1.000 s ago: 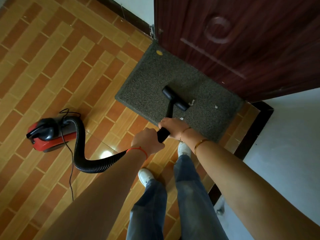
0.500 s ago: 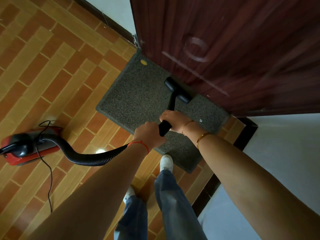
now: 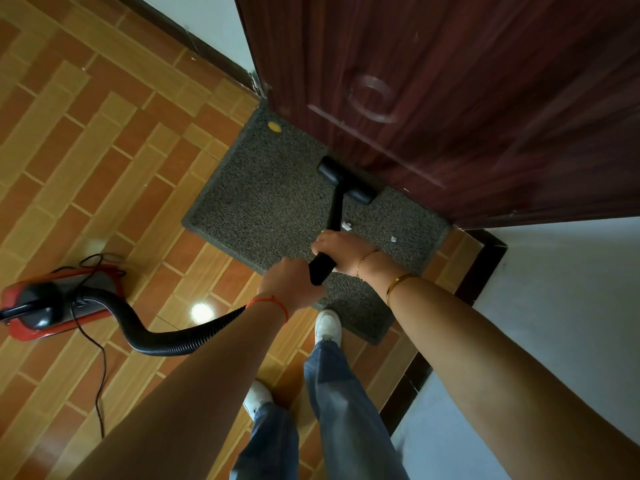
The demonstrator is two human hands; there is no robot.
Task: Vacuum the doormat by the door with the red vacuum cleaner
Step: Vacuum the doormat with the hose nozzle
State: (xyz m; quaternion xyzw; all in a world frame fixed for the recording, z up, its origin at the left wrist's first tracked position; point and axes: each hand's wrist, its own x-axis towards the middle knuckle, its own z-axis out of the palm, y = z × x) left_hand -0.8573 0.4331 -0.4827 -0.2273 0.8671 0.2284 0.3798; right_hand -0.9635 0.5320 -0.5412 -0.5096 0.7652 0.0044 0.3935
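Observation:
A dark grey doormat [image 3: 270,199] lies on the tiled floor against the dark red door [image 3: 450,98]. The black vacuum wand [image 3: 335,213] slants across the mat, and its floor head [image 3: 346,180] sits at the mat's far edge by the door. My right hand [image 3: 341,249] grips the wand higher up; my left hand [image 3: 289,284] grips its lower end where the ribbed black hose [image 3: 166,336] joins. The red vacuum cleaner [image 3: 45,303] stands on the floor at the left. Two small white scraps [image 3: 346,224] lie on the mat to the right of the wand.
A black power cord [image 3: 98,368] trails from the cleaner over the orange tiles. A white wall [image 3: 561,289] with dark skirting stands to the right. My white shoe [image 3: 327,325] touches the mat's near edge. A yellow spot [image 3: 274,126] marks the mat's far corner.
The floor head has slid from the middle of the mat to its far edge by the door. I have stepped closer, one shoe now at the mat's edge. Both hands keep their grip.

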